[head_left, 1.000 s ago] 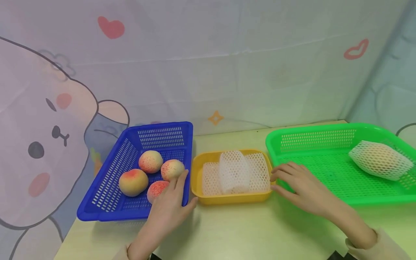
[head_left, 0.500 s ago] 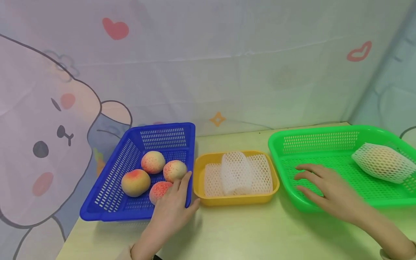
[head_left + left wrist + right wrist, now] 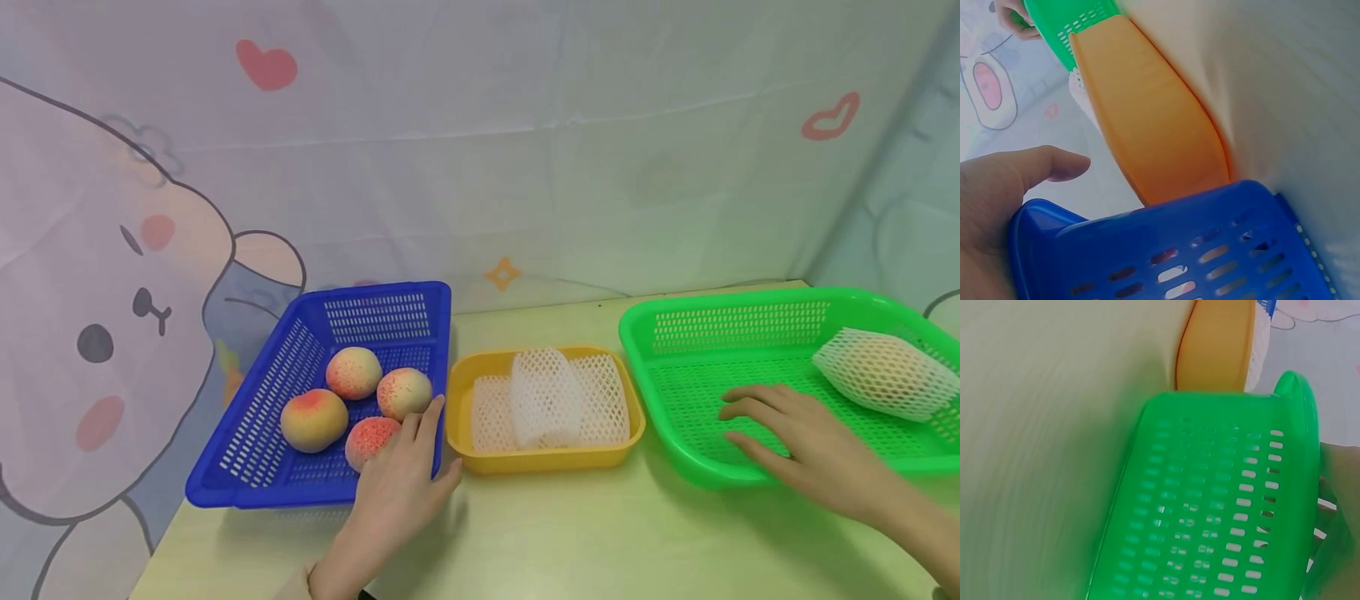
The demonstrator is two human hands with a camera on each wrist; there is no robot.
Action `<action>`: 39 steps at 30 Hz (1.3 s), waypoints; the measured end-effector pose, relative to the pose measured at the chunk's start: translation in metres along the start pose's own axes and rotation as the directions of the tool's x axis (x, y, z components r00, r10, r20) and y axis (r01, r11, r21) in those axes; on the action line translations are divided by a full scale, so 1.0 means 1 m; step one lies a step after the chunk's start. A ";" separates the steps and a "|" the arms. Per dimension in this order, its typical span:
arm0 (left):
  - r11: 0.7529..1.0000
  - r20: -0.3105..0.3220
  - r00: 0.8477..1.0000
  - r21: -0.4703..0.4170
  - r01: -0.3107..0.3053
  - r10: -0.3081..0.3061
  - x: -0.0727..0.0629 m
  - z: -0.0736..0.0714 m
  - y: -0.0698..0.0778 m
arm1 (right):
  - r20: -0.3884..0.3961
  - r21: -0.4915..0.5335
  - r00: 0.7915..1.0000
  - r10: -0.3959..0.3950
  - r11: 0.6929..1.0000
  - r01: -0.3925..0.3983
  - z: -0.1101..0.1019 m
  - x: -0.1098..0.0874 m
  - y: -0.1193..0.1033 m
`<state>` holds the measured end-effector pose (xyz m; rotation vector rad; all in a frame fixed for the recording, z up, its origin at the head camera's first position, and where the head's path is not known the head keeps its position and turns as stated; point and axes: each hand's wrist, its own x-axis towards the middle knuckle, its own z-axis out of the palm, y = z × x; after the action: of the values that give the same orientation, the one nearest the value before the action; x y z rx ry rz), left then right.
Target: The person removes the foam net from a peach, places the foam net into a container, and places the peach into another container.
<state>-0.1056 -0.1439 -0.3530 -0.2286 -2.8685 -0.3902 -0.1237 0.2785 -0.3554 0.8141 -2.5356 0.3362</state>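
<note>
My left hand point(image 3: 401, 483) lies over the right front corner of the blue basket point(image 3: 247, 493), fingers inside near a reddish peach point(image 3: 370, 440) and thumb out past the rim. In the left wrist view the thumb point(image 3: 1063, 164) stands apart from the blue wall. Several peaches sit in this basket, among them a yellow one with a red top point(image 3: 313, 421). Above the front rim of the green basket point(image 3: 697, 471) my right hand point(image 3: 813, 454) hovers with loosely bent fingers, holding nothing. A peach in a white foam net point(image 3: 885, 373) lies at that basket's right end.
Between the two baskets stands a yellow tray point(image 3: 540, 461) with several white foam nets point(image 3: 546, 400). All three stand on a pale wooden table point(image 3: 558, 533). A printed cloth point(image 3: 525, 183) hangs right behind the table.
My right hand has moved right, from the yellow tray's edge to over the green basket's front rim. My left hand stays at the blue basket's corner.
</note>
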 end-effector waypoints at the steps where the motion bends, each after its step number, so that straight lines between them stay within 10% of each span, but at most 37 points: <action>1: 1.000 0.000 1.000 0.003 0.003 -0.003 0.000 0.000 0.000 | 0.002 -0.002 1.000 0.000 1.000 0.000 0.000 -0.001 0.001; 39: 0.995 0.063 0.997 -0.084 0.057 -0.052 0.001 -0.004 -0.004 | -0.003 -0.204 0.999 -0.047 0.978 0.045 -0.012 -0.010 0.064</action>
<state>-0.1060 -0.1484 -0.3499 -0.1806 -2.9259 -0.5255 -0.1505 0.3383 -0.3557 0.7881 -2.4889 0.0621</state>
